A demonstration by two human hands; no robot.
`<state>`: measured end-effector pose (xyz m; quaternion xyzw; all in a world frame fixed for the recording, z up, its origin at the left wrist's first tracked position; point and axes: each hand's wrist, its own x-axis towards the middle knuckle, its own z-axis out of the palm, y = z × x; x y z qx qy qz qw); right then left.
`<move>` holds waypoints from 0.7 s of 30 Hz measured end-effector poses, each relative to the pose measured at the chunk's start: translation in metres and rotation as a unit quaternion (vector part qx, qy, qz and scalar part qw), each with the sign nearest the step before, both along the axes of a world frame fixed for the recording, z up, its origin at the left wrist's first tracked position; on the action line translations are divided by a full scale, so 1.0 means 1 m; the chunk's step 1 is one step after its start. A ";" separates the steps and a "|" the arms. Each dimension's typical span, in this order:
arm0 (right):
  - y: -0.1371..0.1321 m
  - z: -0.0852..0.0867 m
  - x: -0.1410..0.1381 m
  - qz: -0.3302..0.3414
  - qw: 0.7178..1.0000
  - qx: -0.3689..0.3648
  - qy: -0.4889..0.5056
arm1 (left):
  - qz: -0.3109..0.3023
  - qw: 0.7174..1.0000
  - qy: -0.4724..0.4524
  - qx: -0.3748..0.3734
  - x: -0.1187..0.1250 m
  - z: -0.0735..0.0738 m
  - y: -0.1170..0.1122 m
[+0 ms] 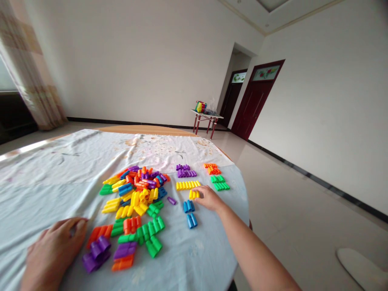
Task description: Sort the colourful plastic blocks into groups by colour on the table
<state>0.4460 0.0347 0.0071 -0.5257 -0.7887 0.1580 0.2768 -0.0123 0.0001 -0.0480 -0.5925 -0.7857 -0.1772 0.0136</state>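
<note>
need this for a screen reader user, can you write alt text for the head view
A person's right hand places a small yellow block among blocks sorted by colour on a cloth-covered table. The left hand rests flat beside a mixed pile of coloured blocks.

Beyond the fingers (198,194): two purple sets (185,170), two orange sets (212,168), two green sets (220,182). Beside them, two yellow sets (188,185). Nearer than them, two blue sets (190,213). One mixed pile (133,202) lies left; its pieces are too many to count.

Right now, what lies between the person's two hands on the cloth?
In the head view, the mixed pile of colored blocks lies between the left hand and right hand.
</note>
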 end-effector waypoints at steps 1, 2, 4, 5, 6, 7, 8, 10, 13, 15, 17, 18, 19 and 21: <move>0.000 0.000 -0.001 0.001 1.000 0.000 0.000 | -0.001 1.000 0.000 0.001 0.003 0.004 -0.002; 0.000 -0.001 -0.001 0.002 1.000 0.001 0.000 | -0.002 1.000 -0.001 0.000 0.005 0.007 -0.004; -0.001 -0.002 -0.001 0.002 1.000 0.003 -0.001 | -0.002 1.000 -0.007 -0.007 0.009 0.013 -0.006; -0.002 -0.003 -0.001 0.002 1.000 0.004 -0.002 | -0.002 1.000 -0.010 -0.008 0.010 0.014 -0.007; -0.002 -0.004 -0.001 0.002 1.000 0.006 -0.002 | 0.000 1.000 -0.011 -0.005 0.011 0.015 -0.007; -0.002 -0.005 0.000 0.000 1.000 0.010 -0.001 | 0.002 1.000 -0.012 -0.003 0.011 0.016 -0.007; -0.002 -0.006 0.001 -0.004 1.000 0.016 0.003 | 0.003 1.000 -0.012 -0.001 0.010 0.015 -0.007; 0.000 -0.007 0.003 -0.016 0.999 0.033 0.010 | 0.003 1.000 -0.012 -0.001 0.009 0.014 -0.006; 0.004 -0.009 0.008 -0.034 0.998 0.060 0.013 | 0.003 1.000 -0.010 -0.003 0.009 0.012 -0.006; 0.007 -0.009 0.011 -0.039 0.996 0.074 0.009 | 0.001 1.000 -0.007 -0.002 0.009 0.011 -0.006; 0.009 -0.008 0.011 -0.039 0.996 0.085 0.008 | -0.002 1.000 -0.006 -0.003 0.008 0.011 -0.005; 0.010 -0.006 0.011 -0.036 0.995 0.088 0.009 | 0.000 1.000 -0.006 -0.005 0.008 0.010 -0.005; 0.011 -0.005 0.009 -0.032 0.996 0.088 0.009 | 0.004 1.000 -0.006 -0.007 0.007 0.010 -0.005; 0.016 0.000 0.004 -0.022 0.996 0.083 0.008 | 0.013 1.000 -0.006 -0.007 0.007 0.009 -0.005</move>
